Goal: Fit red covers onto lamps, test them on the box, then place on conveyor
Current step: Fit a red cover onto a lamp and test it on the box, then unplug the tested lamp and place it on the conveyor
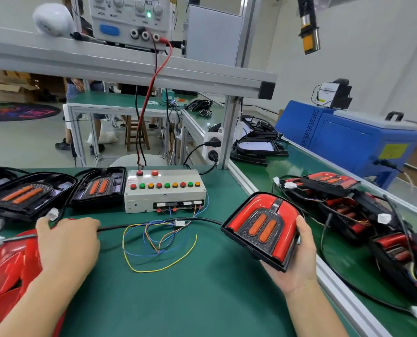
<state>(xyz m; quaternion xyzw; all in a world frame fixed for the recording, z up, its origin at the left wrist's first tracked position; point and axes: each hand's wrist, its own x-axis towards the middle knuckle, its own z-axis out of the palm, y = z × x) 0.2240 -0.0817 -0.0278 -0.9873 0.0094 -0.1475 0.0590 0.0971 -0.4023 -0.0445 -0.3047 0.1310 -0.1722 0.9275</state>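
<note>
Red cover already fitted, a lamp [263,229] sits cupped in the right hand [297,259] near the conveyor [307,166], its cable gripped by the left hand [66,242], while finished lamps [348,203] lie there and uncovered lamps [27,193] wait beside the test box [165,190].

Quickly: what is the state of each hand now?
Left hand: grips the black cable.
Right hand: holds the red-covered lamp.

Not much can actually be read here. On the power supply [132,19] up on the shelf, "+" and "−" marks are printed by the sockets; the knob labels are too blurred. The blue machine's yellow sticker [393,151] is illegible too.
</note>
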